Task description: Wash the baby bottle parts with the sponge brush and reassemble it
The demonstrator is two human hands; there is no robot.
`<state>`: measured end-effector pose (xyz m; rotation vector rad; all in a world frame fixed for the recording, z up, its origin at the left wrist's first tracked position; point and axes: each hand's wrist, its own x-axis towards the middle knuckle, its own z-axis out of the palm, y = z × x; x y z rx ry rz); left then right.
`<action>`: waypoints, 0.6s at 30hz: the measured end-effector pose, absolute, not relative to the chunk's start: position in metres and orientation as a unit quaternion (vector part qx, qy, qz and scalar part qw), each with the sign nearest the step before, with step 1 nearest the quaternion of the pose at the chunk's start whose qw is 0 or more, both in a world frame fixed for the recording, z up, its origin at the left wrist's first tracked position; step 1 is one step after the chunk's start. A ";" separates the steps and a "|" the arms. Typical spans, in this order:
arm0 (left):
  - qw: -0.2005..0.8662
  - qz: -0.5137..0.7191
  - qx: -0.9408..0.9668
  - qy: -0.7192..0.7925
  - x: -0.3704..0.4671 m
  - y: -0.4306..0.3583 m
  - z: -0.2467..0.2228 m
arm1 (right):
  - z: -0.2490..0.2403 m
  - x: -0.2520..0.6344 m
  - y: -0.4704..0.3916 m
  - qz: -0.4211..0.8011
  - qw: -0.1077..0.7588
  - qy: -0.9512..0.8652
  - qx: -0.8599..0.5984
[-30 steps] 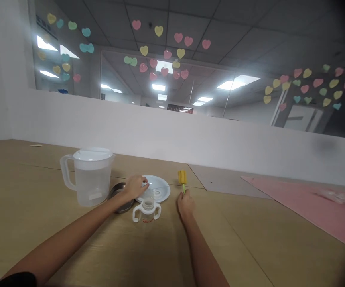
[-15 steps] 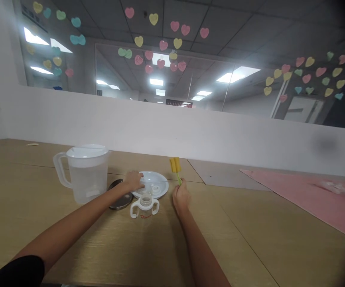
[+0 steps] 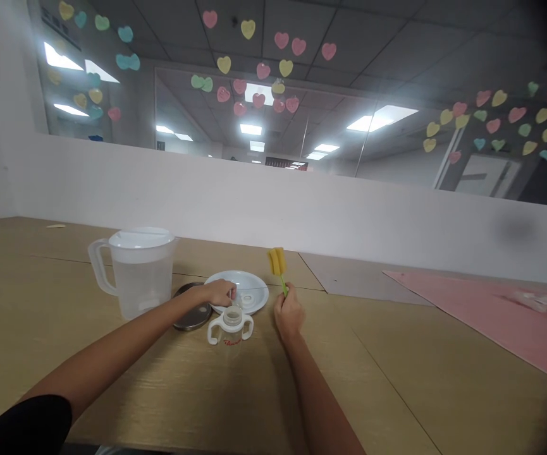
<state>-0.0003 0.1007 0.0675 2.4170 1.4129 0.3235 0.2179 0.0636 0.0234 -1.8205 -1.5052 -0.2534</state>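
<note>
My right hand (image 3: 289,311) is closed round the green handle of a brush with a yellow sponge head (image 3: 277,261), held upright. Over the left part of a white plate (image 3: 258,292), my left hand (image 3: 222,292) has its fingers curled together on something small that I cannot make out. A small white ring-like part (image 3: 247,298) lies on the plate. In front of the plate stands a clear bottle with two white handles (image 3: 232,325), its mouth uncovered. A dark round metal dish (image 3: 191,321) sits partly under my left forearm.
A clear lidded pitcher (image 3: 143,278) stands at the left on the wooden table (image 3: 159,392). To the right lies a pink cloth (image 3: 486,316) with a crumpled clear item on it. A white wall (image 3: 254,202) with a window above runs behind the table.
The fingers of my left hand, spread over the plate before, have moved slightly right and closed together. My right hand still holds the brush in nearly the same place.
</note>
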 end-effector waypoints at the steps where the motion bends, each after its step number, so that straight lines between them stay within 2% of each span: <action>1: 0.170 0.122 0.847 0.489 -0.002 0.101 0.070 | 0.023 0.218 0.064 -0.101 0.373 -0.589 -0.710; 5: 0.214 0.159 0.841 0.472 -0.012 0.101 0.084 | 0.024 0.216 0.064 -0.103 0.365 -0.595 -0.708; 12: 0.428 0.293 0.726 0.451 -0.023 0.096 0.095 | 0.033 0.204 0.055 -0.118 0.324 -0.649 -0.678; 18: 0.521 0.411 0.641 0.386 -0.021 0.088 0.101 | 0.039 0.190 0.046 -0.145 0.349 -0.675 -0.633</action>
